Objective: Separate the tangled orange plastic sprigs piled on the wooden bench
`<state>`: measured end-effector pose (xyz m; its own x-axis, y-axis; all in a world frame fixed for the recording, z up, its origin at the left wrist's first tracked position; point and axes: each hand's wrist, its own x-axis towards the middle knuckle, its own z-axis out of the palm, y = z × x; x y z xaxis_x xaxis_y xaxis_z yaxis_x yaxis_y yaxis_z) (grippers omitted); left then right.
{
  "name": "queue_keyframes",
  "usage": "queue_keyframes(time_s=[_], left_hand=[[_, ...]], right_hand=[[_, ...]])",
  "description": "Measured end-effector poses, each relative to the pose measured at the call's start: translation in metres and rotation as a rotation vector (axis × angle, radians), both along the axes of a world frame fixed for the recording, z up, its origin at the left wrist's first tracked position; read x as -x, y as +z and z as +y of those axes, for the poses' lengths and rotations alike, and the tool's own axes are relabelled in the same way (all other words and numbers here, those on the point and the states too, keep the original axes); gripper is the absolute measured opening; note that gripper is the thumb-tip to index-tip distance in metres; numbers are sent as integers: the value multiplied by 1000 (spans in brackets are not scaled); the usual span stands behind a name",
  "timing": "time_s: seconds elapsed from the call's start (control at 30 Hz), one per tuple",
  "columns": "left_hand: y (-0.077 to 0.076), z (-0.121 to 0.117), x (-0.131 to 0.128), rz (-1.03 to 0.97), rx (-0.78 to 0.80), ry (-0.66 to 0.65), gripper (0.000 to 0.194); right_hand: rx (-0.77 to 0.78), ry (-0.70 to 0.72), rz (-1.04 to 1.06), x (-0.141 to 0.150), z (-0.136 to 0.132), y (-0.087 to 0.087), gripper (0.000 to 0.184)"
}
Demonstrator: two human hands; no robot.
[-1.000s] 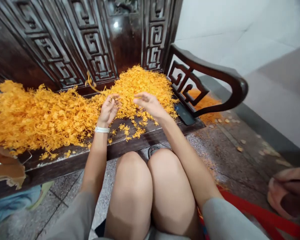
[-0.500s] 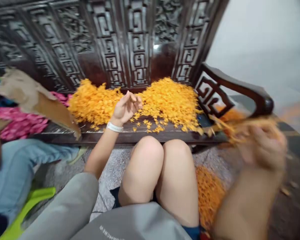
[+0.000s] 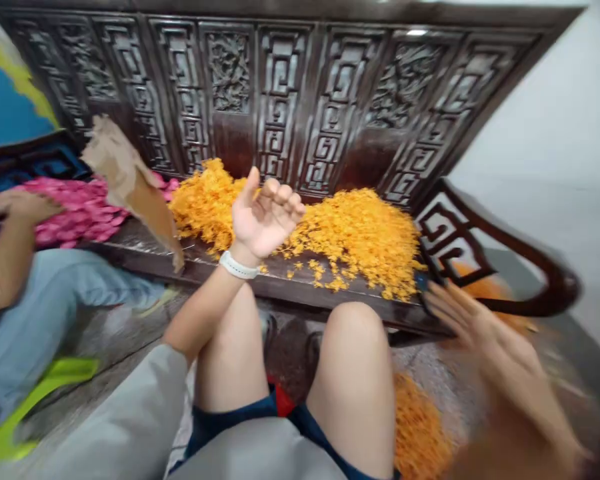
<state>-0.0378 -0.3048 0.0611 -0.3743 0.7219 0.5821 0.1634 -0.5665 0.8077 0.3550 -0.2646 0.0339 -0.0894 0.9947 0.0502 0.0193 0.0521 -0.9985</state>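
Observation:
My left hand [image 3: 266,217], with a pale watch band on the wrist, hovers palm up over the bench, fingers apart and slightly curled, nothing in it. Behind and beside it lie two heaps of small yellow-orange flower-like pieces, a left heap [image 3: 205,203] and a larger right heap [image 3: 370,233]. My right hand [image 3: 480,333] is blurred near the bench's right armrest [image 3: 520,267]. Its fingers are stretched out, and I see nothing held in them. Loose pieces are scattered along the front of the bench seat [image 3: 280,270].
A torn cardboard piece [image 3: 140,193] stands between the yellow heap and pink petals [image 3: 80,207]. At left sits another person in jeans [image 3: 75,287], a hand by the pink petals. A green plastic stool [image 3: 40,400] and an orange pile [image 3: 420,427] are on the floor.
My right hand has let go of the orange strands and moved left toward the armrest, fingers now stretched. My left hand has opened more. My knees have parted, and the view has shifted.

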Motion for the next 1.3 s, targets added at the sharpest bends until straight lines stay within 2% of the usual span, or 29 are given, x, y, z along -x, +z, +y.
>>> queue_keyframes(time_s=[0.07,0.13,0.23,0.3,0.4,0.47,0.53,0.57,0.63,0.7,0.77,0.8,0.87,1.0,1.17,1.3], left_hand=[[4,25,9,-20,-76,-85,76],[1,56,13,-76,-132,-172,78],[-21,99,18,-227,-156,-248,83],[-44,119,25,-326,-118,-234,87],[-84,139,44,-439,16,-194,90],[-111,147,57,-440,169,-146,90],[-135,152,68,-295,342,-22,85],[-145,153,72,-137,416,55,78],[-163,153,81,314,529,196,58],[-174,151,87,696,600,254,43],[-181,149,93,862,671,274,48],[-183,148,95,900,703,282,51],[-185,147,99,997,763,308,55],[-186,149,104,1095,812,329,48],[-186,155,109,1021,766,447,35],[-186,158,113,881,661,510,12]], right_hand=[[-14,261,221,58,1,42,53],[-77,439,324,109,7,68,53],[-104,673,281,161,22,79,67],[-86,796,261,184,35,81,70],[-58,929,303,215,63,81,65],[-28,983,356,239,88,73,61],[26,1008,417,264,119,51,52],[62,996,437,275,135,35,45],[161,899,428,291,164,-6,26],[324,755,356,298,187,-50,17],[505,657,300,295,202,-83,19],[575,643,298,291,207,-93,21],[632,660,335,281,213,-99,28],[574,708,420,267,217,-85,39],[555,728,454,262,218,-73,46],[548,707,389,263,219,-70,46]])
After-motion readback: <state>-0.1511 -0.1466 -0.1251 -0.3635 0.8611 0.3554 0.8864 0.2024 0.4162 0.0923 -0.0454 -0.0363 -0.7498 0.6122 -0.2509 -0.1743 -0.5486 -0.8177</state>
